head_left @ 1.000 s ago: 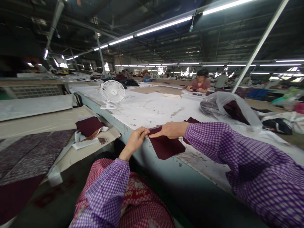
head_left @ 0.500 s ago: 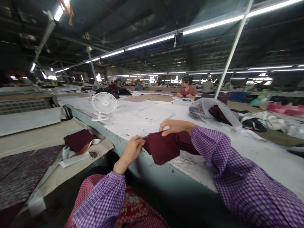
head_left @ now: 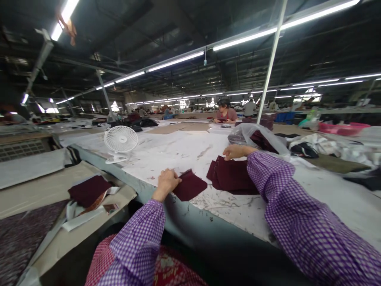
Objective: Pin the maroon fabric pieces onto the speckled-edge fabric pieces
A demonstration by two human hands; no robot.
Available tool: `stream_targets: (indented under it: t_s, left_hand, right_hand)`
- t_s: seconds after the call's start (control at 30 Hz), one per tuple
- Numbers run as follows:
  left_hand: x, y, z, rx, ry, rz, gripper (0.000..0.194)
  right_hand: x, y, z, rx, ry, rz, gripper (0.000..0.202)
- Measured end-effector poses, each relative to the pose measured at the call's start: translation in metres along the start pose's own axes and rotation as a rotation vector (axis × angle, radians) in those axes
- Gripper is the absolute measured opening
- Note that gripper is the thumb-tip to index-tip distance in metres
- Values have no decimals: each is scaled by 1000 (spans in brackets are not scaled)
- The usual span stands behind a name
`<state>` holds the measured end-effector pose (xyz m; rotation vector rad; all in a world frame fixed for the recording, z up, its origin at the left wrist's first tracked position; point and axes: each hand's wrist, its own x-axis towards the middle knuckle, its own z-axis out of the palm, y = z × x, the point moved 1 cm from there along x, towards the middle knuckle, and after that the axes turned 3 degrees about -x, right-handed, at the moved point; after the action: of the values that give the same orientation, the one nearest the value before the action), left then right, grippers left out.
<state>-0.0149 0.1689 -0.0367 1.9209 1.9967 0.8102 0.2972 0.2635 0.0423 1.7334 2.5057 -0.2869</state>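
- Holds maroon piece (head_left: 191,186) at its corner with left hand (head_left: 167,182), fingers together — lies at the tabletop (head_left: 166,149)'s near edge;
- Touches maroon pile (head_left: 233,176) with right hand (head_left: 236,151); cannot tell if gripping;
- Shows one piece apart, several stacked; cannot tell which are finished.

From the wearer's place, the table (head_left: 160,147) spreads from 11 to 3 o'clock. At 12, a single cloth piece (head_left: 190,186) lies at its near edge, under the fingers of the left hand (head_left: 167,183). A cloth stack (head_left: 233,176) lies at 1, just right of that piece, with the plastic bag (head_left: 278,145) behind it. The fan (head_left: 121,140) stands at 11. At 10, a cloth bundle (head_left: 89,191) rests on the side surface (head_left: 56,176). A basin (head_left: 342,128) sits far off at 2.
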Motion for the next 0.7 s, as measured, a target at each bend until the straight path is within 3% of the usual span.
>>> stream_targets:
  t_s: [0.1, 0.17, 0.27, 0.33, 0.4, 0.53, 0.7]
  left_hand:
    - [-1, 3, -5, -89, -17, 74, 9]
    - [-7, 6, -14, -209, -13, 120, 9]
    - [-19, 12, -36, -653, -39, 175, 19]
    - [-28, 18, -53, -941, -39, 183, 29]
    - [-37, 23, -69, -1059, -36, 161, 35]
    - [-50, 25, -82, -1119, -132, 79, 40]
    - [-48, 14, -63, -876, -386, 95, 40]
  right_hand:
    - [5, -38, 9, 155, 9, -230, 58]
    - [4, -67, 17, 331, -51, -414, 72]
    - [-6, -104, 21, 529, -156, -574, 90]
    - [-18, -122, 15, 608, -143, -667, 89]
    - [-33, -134, 6, 631, -76, -743, 85]
    - [-54, -143, -3, 578, -38, -764, 80]
    - [-44, -132, 24, 589, -112, -628, 61]
